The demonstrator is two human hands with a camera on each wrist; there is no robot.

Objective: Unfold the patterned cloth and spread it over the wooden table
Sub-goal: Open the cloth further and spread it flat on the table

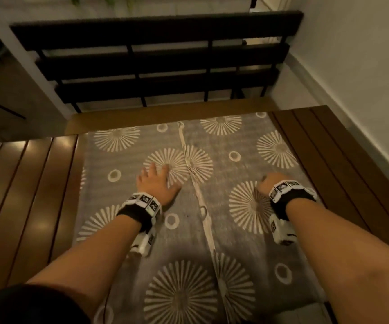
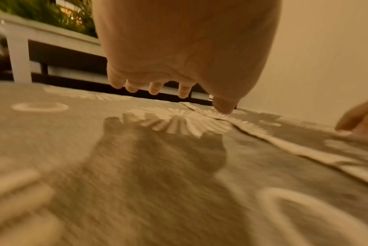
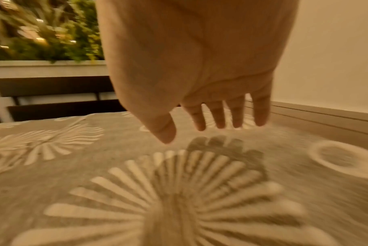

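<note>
While lying flat along the slatted brown wooden table [image 1: 25,183], grey sunburst-and-ring patterned cloth [image 1: 230,178], cream seam at centre. Left hand [image 1: 157,183] at 9 o'clock of seam, fingers spread, holding nothing. Right hand [image 1: 267,183] at 3 o'clock, loosely extended, empty.

I see both forearms bare, with no sleeves. Each wrist wears a black band [image 1: 131,215] with a ring of white blocks carrying black square markers [image 1: 145,200]. On the right wrist there is the same band [image 1: 290,202]. Under each wrist hangs a white camera housing [image 1: 143,244] with markers too. A dark garment [image 1: 25,305] shows at the lower left edge.
</note>
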